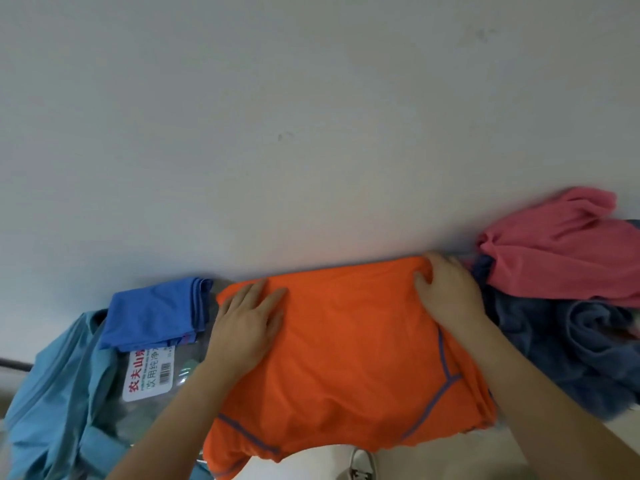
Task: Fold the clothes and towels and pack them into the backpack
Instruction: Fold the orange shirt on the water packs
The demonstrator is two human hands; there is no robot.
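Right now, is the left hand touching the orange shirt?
Touching. The head view shows the left hand lying flat on the orange shirt, fingers spread.

Surface (485, 436) mostly buried, just pale strip peeking out at near edge. Lying on it, left to right: light blue backpack (52, 393), clear water jug (149, 375) touching it, orange shirt (346, 358) spread flat in middle, dark blue clothes heap (571, 348) far right, touching shirt.

Left hand (247, 317), right hand (450, 292) atop orange shirt (346, 358)
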